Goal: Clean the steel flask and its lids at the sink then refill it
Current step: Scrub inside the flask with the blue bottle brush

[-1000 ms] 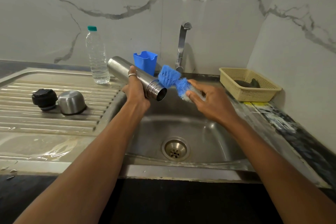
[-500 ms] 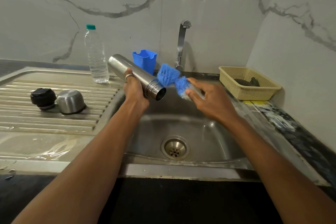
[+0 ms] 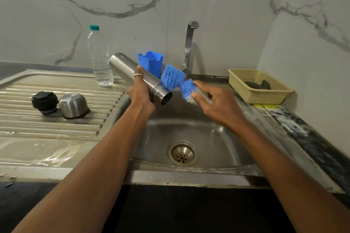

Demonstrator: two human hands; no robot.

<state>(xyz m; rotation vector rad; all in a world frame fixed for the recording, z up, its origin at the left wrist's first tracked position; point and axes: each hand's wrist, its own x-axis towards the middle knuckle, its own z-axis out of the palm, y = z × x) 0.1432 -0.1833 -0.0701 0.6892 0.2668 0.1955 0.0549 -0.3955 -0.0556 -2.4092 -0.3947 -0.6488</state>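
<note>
My left hand (image 3: 141, 92) was wrapped around the steel flask (image 3: 126, 70), gripping it near the mouth end, a ring showing on one finger. The flask was held in the air over the left edge of the sink (image 3: 223, 138), tilted. Its long axis ran from the closed base at the upper left, near the water bottle (image 3: 100, 58), down to the open mouth at the lower right. The mouth faced right and slightly towards me, on the side of the brush (image 3: 173, 77). My right hand (image 3: 214, 102) pinched the brush by its pale handle between thumb and fingers, with the fingers fairly straight. The blue bristles pointed up and left and sat just beside the flask's ribbed neck; I could not tell whether they touched it. They were outside the mouth, not in it. On the ridged draining surface (image 3: 56, 134) to the left, the black lid (image 3: 44, 102) and the steel cup lid (image 3: 73, 105) sat just beside each other, the cup mouth-down. A blue holder (image 3: 151, 62) stood behind the flask, and the tap (image 3: 189, 43) rose against the marble wall. A cream basket (image 3: 246, 89) sat at the far right with something dark inside. The drain (image 3: 182, 154) lay in the basin below both hands.
</note>
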